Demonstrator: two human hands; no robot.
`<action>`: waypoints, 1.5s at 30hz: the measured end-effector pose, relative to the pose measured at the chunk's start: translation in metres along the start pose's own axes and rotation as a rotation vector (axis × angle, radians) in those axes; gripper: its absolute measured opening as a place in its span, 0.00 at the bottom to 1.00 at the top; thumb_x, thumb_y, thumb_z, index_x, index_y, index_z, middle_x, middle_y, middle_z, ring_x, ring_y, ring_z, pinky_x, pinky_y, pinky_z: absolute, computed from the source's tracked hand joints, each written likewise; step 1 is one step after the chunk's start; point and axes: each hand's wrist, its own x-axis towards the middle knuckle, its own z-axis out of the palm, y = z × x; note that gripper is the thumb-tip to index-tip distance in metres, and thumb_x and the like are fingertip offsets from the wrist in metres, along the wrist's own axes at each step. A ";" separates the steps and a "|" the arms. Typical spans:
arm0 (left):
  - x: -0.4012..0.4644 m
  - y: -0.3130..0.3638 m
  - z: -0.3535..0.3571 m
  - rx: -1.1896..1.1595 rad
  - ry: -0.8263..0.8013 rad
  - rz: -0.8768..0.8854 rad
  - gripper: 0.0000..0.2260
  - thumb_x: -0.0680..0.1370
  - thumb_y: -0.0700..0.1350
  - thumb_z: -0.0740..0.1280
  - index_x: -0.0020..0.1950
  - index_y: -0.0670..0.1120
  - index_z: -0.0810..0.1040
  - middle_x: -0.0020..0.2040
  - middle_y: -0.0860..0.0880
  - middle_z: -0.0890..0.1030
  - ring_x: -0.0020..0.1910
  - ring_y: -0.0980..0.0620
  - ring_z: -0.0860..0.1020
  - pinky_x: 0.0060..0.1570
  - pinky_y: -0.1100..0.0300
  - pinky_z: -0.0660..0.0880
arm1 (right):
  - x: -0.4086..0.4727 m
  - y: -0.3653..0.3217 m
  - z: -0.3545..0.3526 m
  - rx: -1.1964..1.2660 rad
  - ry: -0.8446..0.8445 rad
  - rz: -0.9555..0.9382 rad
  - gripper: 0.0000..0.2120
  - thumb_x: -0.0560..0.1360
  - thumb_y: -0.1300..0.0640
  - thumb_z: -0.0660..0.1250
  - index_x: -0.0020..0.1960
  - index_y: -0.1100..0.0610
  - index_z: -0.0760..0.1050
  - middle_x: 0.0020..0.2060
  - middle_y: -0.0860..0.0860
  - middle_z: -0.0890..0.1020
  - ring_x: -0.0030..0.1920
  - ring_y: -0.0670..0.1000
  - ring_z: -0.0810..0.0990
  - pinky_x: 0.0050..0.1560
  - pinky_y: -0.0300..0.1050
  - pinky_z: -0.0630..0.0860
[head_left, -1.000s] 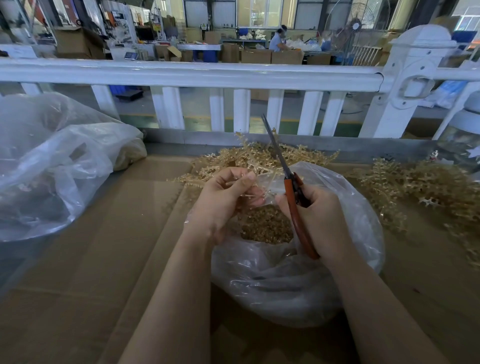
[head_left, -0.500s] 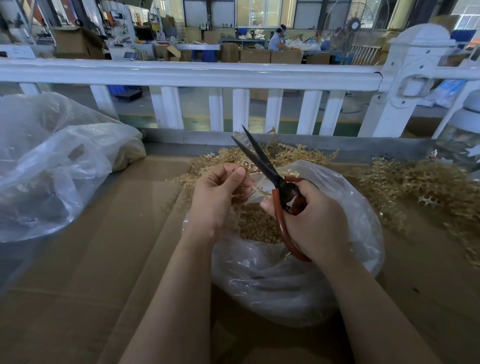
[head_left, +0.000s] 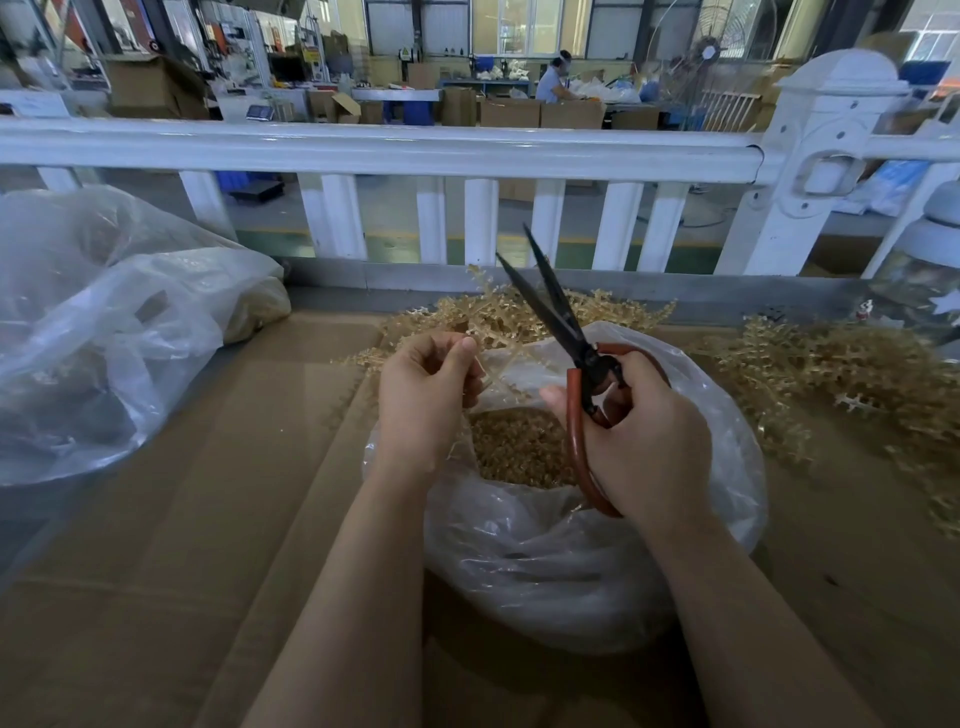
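My right hand grips black scissors by their red-brown handles, blades parted and pointing up and away. My left hand pinches a thin golden plastic sprig between thumb and forefinger, just left of the blades. Both hands hover over an open clear plastic bag holding small golden cut pieces.
Heaps of golden plastic branches lie behind the bag and at the right. A large crumpled plastic bag sits at the left. Cardboard covers the table. A white railing runs along the far edge.
The scissors went from closed and upright to open. The blades have since swung a little to the right. My left hand has kept its pinch on the sprig.
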 end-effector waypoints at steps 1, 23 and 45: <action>0.000 0.000 0.000 0.005 -0.007 0.000 0.06 0.81 0.39 0.66 0.47 0.39 0.80 0.33 0.49 0.78 0.32 0.54 0.76 0.33 0.62 0.76 | 0.000 0.000 0.000 -0.016 -0.042 -0.009 0.26 0.70 0.27 0.61 0.43 0.52 0.74 0.30 0.39 0.72 0.31 0.39 0.73 0.33 0.31 0.67; 0.000 0.002 -0.003 -0.024 -0.237 0.095 0.07 0.80 0.33 0.62 0.46 0.39 0.78 0.34 0.50 0.77 0.34 0.57 0.73 0.37 0.66 0.72 | 0.001 0.011 0.012 -0.148 -0.308 0.054 0.25 0.65 0.22 0.59 0.46 0.41 0.70 0.34 0.37 0.73 0.34 0.35 0.69 0.34 0.28 0.63; -0.001 0.004 -0.004 -0.092 -0.295 0.075 0.10 0.81 0.34 0.61 0.42 0.42 0.75 0.33 0.52 0.77 0.34 0.57 0.72 0.38 0.66 0.71 | 0.001 0.008 0.011 -0.114 -0.287 0.068 0.32 0.63 0.21 0.60 0.43 0.49 0.77 0.35 0.41 0.80 0.35 0.39 0.77 0.36 0.35 0.75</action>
